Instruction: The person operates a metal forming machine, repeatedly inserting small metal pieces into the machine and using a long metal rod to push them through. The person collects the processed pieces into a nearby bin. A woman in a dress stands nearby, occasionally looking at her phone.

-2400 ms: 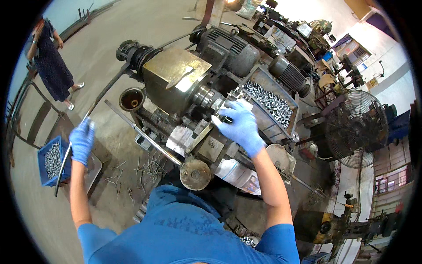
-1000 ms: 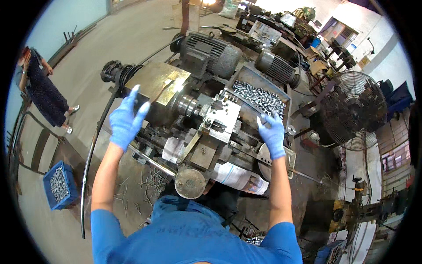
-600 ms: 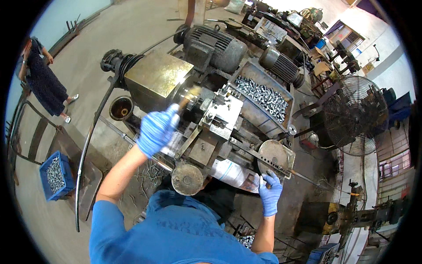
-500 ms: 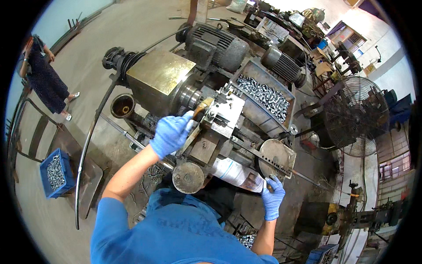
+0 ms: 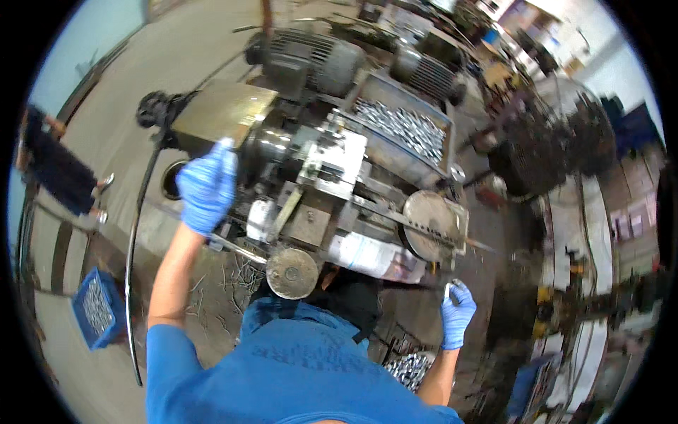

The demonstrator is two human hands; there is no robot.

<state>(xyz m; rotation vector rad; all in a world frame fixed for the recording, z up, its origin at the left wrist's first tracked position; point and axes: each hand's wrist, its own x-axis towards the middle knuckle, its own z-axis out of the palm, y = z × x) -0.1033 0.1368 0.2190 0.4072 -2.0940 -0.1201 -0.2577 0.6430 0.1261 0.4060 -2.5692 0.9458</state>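
My left hand, in a blue knit glove with a white thumb tip, is closed beside the brass-coloured cover of the lathe-like machine. It grips a brush whose bristles are blurred against the cover. To the right of the hand are the shiny round chuck and a bright metal tool block. My right hand, gloved alike, is at the lower right, apart from the machine. Its thumb and fingertips come together; anything between them is too small to make out.
A grey bin of small metal parts stands behind the machine. A blue crate of parts is at left, near a long black hose. A caged fan stands at right. Another person is at far left.
My left hand has drawn back leftward with the brush, away from the tool block. My right hand has moved right and down, off the white wrapped piece. The whole view has shifted and blurred.
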